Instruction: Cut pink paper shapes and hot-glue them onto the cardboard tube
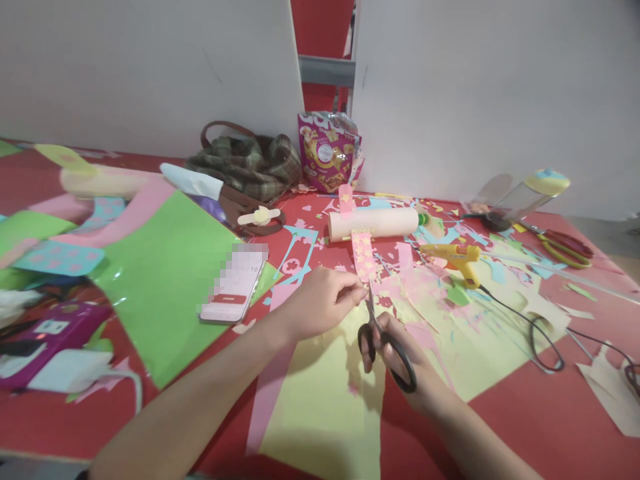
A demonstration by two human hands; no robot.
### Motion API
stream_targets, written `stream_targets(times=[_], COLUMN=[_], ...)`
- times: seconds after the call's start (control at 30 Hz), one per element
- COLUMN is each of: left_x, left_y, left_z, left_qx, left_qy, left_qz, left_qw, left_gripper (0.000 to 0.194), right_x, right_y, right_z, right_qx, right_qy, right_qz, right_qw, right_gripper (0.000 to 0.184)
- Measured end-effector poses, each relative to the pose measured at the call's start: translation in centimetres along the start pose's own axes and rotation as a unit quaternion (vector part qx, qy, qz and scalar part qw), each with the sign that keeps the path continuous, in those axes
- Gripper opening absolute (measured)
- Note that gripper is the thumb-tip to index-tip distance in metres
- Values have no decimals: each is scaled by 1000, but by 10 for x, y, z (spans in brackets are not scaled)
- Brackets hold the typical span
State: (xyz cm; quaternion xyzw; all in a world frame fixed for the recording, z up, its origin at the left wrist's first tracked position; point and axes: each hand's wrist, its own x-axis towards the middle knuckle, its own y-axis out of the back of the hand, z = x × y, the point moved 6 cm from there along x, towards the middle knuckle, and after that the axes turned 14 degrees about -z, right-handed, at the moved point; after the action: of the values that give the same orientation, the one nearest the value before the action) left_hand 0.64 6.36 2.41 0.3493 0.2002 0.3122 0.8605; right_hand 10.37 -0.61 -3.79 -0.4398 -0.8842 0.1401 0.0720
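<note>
My right hand (400,350) grips black-handled scissors (371,320), their blades pointing away from me. Just left of the blades, my left hand (330,300) has its fingertips pinched together; whatever they hold is too small to make out. Beyond both hands lies a pale paper tube (373,225) on its side, with a green bottle cap (423,219) at its right end. A pink strip with yellow stars (363,253) hangs from the tube toward the scissors. Pale yellow paper (320,407) lies beneath my hands, with a pink sheet (270,393) along its left edge.
A phone (235,283) rests on a green sheet (165,293) at left. To the right are a yellow glue gun (453,257) with a looping black cord, red-and-green-handled scissors (565,248) and a clear container (525,197). A snack bag (327,157) stands behind; paper scraps cover much of the red table.
</note>
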Motion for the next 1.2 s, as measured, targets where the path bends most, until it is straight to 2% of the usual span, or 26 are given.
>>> stream_targets(times=[0.47,0.67,1.2], left_x=[1,1,2], left_y=[-2,-6,-7], left_z=[-4,-5,-9], left_qx=[-20,-35,-41], left_qy=[9,16,27], left_qz=[-4,-16,-8], left_qw=[1000,999,999], left_gripper=[26,26,28], right_x=[0,0,0], right_y=[1,-3,0], right_z=[2,-4,-2], right_qx=[12,14,8], right_qy=[0,10,3], right_qz=[15,-10,7], right_qw=[1000,1000,1000], right_gripper=[29,27,26])
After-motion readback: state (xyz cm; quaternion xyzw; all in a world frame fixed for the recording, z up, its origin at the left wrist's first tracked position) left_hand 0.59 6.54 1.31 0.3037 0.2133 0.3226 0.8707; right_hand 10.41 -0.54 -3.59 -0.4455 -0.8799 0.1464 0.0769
